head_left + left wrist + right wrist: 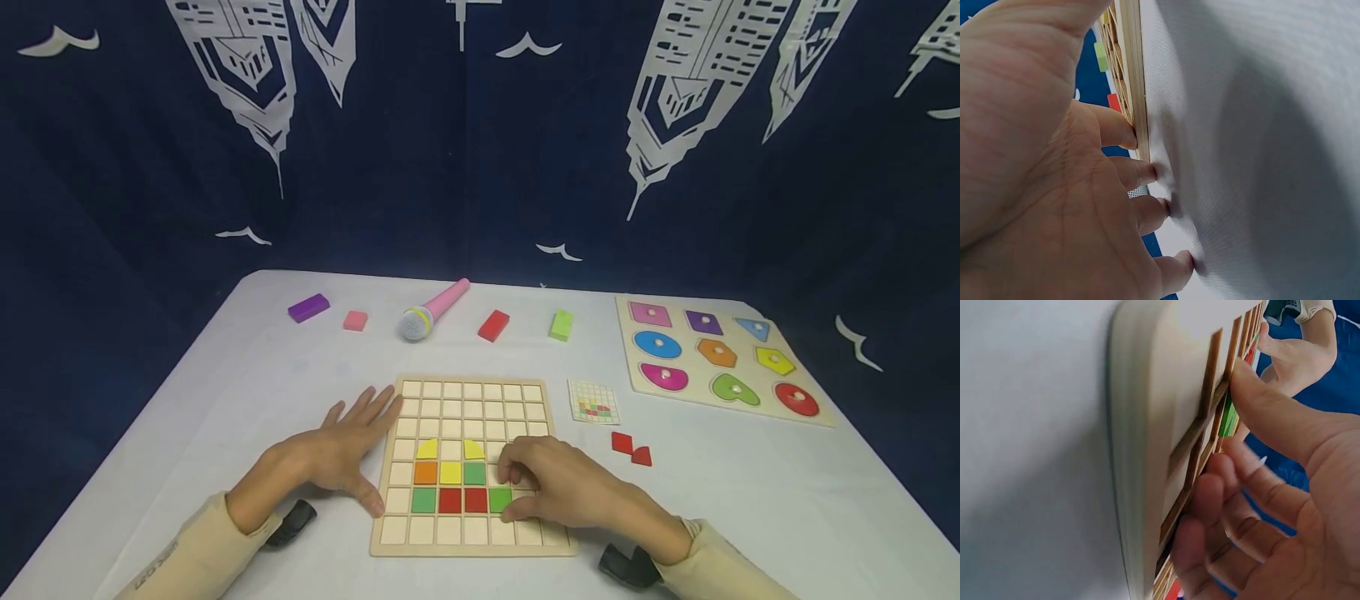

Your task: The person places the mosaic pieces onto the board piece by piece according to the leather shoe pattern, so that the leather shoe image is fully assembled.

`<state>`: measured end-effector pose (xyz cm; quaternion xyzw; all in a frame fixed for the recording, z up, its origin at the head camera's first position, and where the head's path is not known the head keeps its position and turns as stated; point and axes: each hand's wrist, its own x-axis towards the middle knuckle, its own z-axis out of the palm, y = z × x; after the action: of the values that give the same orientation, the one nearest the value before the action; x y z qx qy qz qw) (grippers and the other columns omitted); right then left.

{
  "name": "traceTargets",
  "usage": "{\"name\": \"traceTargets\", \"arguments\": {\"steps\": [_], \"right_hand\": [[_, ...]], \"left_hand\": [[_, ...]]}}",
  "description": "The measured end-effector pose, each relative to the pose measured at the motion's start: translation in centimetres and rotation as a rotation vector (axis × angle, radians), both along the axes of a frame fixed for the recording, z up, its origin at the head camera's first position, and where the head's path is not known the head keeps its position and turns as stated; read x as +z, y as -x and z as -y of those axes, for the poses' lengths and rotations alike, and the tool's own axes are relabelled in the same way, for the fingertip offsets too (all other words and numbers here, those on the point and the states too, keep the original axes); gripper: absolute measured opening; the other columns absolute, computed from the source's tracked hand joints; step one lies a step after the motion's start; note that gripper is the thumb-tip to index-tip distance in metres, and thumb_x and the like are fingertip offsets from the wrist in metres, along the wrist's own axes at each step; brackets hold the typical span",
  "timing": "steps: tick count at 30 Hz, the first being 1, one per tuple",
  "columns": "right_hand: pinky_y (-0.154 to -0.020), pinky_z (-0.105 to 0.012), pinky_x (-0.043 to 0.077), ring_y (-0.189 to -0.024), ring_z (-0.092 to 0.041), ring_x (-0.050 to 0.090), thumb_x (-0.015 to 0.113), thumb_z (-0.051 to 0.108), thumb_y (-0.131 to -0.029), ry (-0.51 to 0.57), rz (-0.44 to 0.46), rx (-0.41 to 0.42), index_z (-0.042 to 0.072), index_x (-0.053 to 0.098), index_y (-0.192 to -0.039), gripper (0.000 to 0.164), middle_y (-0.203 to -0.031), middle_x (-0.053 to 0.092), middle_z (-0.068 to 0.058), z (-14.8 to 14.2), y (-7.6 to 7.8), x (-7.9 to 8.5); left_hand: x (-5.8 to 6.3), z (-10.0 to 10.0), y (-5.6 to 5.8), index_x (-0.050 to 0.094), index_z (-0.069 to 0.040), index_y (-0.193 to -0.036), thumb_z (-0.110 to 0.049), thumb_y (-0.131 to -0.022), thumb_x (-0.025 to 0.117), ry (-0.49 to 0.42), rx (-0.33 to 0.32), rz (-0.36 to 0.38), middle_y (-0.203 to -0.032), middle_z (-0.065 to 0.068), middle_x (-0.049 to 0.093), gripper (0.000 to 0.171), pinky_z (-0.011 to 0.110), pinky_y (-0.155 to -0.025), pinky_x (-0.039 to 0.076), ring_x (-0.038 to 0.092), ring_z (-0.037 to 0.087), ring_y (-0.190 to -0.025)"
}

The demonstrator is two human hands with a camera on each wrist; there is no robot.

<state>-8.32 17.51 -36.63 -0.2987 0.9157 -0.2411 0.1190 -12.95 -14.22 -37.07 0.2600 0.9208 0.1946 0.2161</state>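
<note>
A square wooden grid board (386, 533) lies on the table, with coloured tiles in several cells. Along its left edge my left hand (337, 454) spreads its fingers, thumb and index touching the frame; the left wrist view has the fingertips (1175, 265) against the cloth. Over the board's right side, my right hand (558, 483) bends its fingers, thumb apart from them, beside a light green tile (500, 500) lying in its cell. That green tile (1227, 417) also shows behind the gap between thumb and fingers. Nothing is visibly held. Other tiles include an orange one (425, 472) and yellow quarter-rounds (473, 451).
Right of the board lie a small pattern card (594, 402) and two red pieces (622, 442). A shape puzzle board (697, 400) sits at the far right. Along the back are a pink toy microphone (435, 310) and several blocks, one purple (308, 307).
</note>
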Motion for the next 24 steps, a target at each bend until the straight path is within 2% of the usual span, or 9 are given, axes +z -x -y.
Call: {"name": "traceTargets", "arguments": {"steps": [4,8,11,14,16,20,24], "right_hand": [[-0.069,-0.018,0.046,-0.078,-0.004,0.052,0.082,0.026,-0.083,0.005,-0.027,0.035,0.025,0.067,-0.093,0.018,-0.086,0.058,0.014,0.2,-0.7,-0.1],[-0.077,-0.021,0.053,-0.088,-0.003,0.056,0.075,0.026,-0.090,-0.062,-0.197,0.100,0.024,0.068,-0.089,0.008,-0.104,0.061,0.012,-0.1,-2.7,-0.2],[-0.088,-0.027,0.055,-0.104,-0.006,0.058,0.069,0.032,-0.095,-0.094,-0.273,0.128,0.025,0.071,-0.098,0.008,-0.121,0.060,0.009,-1.1,-4.0,0.0],[-0.096,-0.031,0.054,-0.118,-0.008,0.056,0.064,0.040,-0.097,-0.082,-0.236,0.105,0.031,0.071,-0.112,0.019,-0.131,0.056,0.011,-2.8,-4.8,0.5],[-0.098,-0.031,0.054,-0.119,-0.007,0.055,0.063,0.045,-0.097,-0.064,-0.187,0.070,0.036,0.070,-0.116,0.023,-0.132,0.056,0.015,-4.4,-5.0,0.8],[-0.097,-0.029,0.053,-0.112,-0.003,0.055,0.069,0.045,-0.092,-0.027,-0.144,-0.017,0.042,0.068,-0.113,0.021,-0.124,0.058,0.022,-7.9,-4.6,0.8],[-0.093,-0.025,0.054,-0.103,-0.003,0.059,0.076,0.037,-0.088,0.020,-0.140,-0.055,0.039,0.069,-0.107,0.021,-0.113,0.064,0.022,-11.0,-3.7,0.2]], "left_hand": [[-0.2,0.0,0.0,0.011,-0.002,-0.160,-0.051,-0.054,0.092,-0.006,-0.002,0.000,-0.168,0.019,-0.001,0.142,0.067,-0.120,-0.002,-0.006,0.043,-0.154],[-0.2,-0.1,0.0,0.010,-0.001,-0.160,-0.051,-0.055,0.092,-0.004,-0.019,-0.011,-0.168,0.020,-0.002,0.142,0.068,-0.120,-0.002,-0.006,0.043,-0.154],[-0.1,-0.1,0.1,0.010,-0.001,-0.160,-0.050,-0.055,0.092,0.001,-0.023,-0.017,-0.168,0.020,-0.002,0.142,0.068,-0.120,-0.002,-0.006,0.043,-0.154],[0.0,-0.1,0.2,0.011,-0.001,-0.160,-0.050,-0.055,0.092,0.000,-0.021,-0.018,-0.168,0.020,-0.002,0.142,0.067,-0.120,-0.002,-0.006,0.043,-0.154],[0.1,-0.1,0.2,0.011,-0.001,-0.160,-0.050,-0.055,0.092,-0.003,-0.018,-0.012,-0.168,0.020,-0.002,0.142,0.067,-0.120,-0.002,-0.006,0.043,-0.154],[0.1,-0.1,0.1,0.011,0.000,-0.160,-0.049,-0.055,0.093,-0.003,-0.015,-0.006,-0.168,0.021,-0.001,0.141,0.068,-0.120,-0.002,-0.006,0.043,-0.154],[0.1,0.0,0.0,0.011,0.000,-0.160,-0.049,-0.055,0.092,-0.002,-0.013,-0.006,-0.168,0.021,-0.001,0.141,0.068,-0.120,-0.002,-0.007,0.044,-0.154]]}}
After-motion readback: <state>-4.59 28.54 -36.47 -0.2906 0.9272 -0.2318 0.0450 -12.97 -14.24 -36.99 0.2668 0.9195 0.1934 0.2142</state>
